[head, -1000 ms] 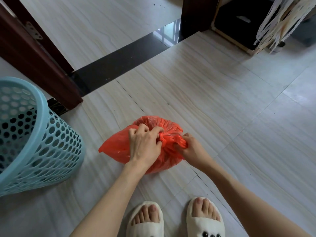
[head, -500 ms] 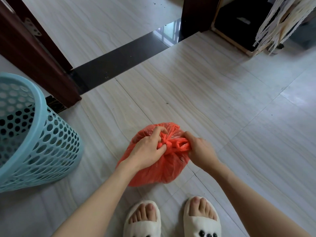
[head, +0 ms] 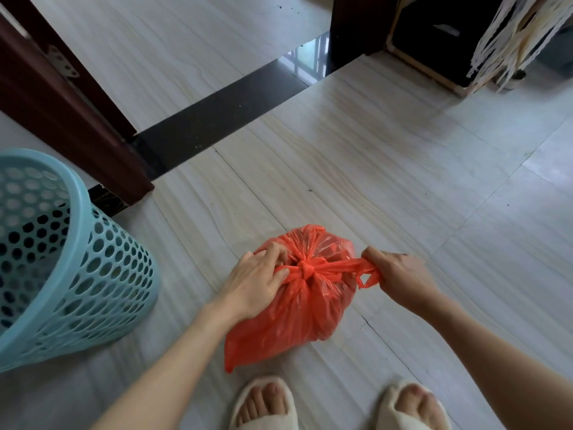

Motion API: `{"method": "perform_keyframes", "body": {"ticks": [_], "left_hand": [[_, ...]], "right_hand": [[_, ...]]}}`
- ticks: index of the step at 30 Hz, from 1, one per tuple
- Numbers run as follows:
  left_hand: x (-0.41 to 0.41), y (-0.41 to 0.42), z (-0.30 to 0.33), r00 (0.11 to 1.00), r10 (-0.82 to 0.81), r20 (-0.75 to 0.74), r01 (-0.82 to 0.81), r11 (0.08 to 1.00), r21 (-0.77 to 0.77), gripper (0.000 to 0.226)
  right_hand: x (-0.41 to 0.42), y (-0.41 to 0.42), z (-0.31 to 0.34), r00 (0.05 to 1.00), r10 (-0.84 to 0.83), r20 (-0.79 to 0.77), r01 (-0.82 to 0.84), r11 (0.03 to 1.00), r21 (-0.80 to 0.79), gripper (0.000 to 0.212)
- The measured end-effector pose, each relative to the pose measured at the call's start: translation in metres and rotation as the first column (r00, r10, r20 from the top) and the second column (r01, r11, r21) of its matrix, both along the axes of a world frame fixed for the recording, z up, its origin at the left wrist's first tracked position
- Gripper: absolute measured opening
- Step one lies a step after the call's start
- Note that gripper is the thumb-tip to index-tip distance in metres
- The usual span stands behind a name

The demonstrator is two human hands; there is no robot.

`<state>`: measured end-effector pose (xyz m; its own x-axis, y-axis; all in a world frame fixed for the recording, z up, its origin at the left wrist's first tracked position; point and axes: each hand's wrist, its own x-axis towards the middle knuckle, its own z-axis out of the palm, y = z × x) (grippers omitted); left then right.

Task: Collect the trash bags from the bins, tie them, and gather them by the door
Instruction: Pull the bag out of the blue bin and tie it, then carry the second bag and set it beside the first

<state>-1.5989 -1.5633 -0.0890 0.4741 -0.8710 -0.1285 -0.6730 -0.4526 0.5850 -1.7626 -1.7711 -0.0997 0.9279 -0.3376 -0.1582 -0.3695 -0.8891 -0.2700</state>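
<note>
- Pulling a knot tight on the red trash bag, the tying step of the task, by the look of it near its end.
- Fingers of the right hand curled and clamped on one twisted bag ear, drawn out taut to the right of the knot.
- Fingers of the left hand folded over the other ear on the left of the knot, thumb pressed along the plastic; clamped too, though the ear itself mostly hidden under the hand.
- Both wrists low over the bag, forearms reaching forward and down from either side, palms turned down.
- Bag resting on the tiled floor, just ahead of two slippered feet, well short of the dark threshold strip and the brown door frame.
- Blue perforated bin standing near the bag on the left, apart from it; no liner visible inside.
- Next, in all likelihood: a last tug or a second crossing if the knot looks loose, then letting go of one ear, lifting by the knot and carrying toward the door.
- Care called for with thin plastic: steady, even pull to avoid tearing an ear.
</note>
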Motion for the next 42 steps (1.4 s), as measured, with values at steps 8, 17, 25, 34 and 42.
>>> {"method": "perform_keyframes", "body": {"ticks": [8,17,25,34,42], "left_hand": [[0.004,0.005,-0.029,0.777,-0.025,0.629,0.102,0.991,-0.088,0.01],[-0.018,-0.013,0.077,0.947,-0.279,0.158,0.118,0.76,0.639,0.029],[-0.045,-0.08,0.275,0.992,-0.116,0.053,0.051,0.747,0.663,0.037],[-0.128,-0.223,0.538,0.983,-0.137,0.125,0.081,0.923,0.376,0.043],[-0.218,-0.375,0.627,0.96,-0.251,0.122,0.217,0.945,0.243,0.051]], "right_hand": [[0.006,0.018,-0.002,0.989,-0.101,-0.111,0.125,0.962,0.243,0.034],[-0.008,0.048,0.091,0.928,-0.171,-0.331,0.344,0.732,0.587,0.017],[-0.016,0.017,0.292,0.842,-0.409,-0.352,0.538,0.582,0.609,0.023],[-0.131,-0.096,0.522,0.641,-0.656,-0.398,0.729,0.359,0.583,0.023],[-0.229,-0.213,0.635,0.278,-0.919,-0.28,0.748,0.025,0.663,0.023]]}}
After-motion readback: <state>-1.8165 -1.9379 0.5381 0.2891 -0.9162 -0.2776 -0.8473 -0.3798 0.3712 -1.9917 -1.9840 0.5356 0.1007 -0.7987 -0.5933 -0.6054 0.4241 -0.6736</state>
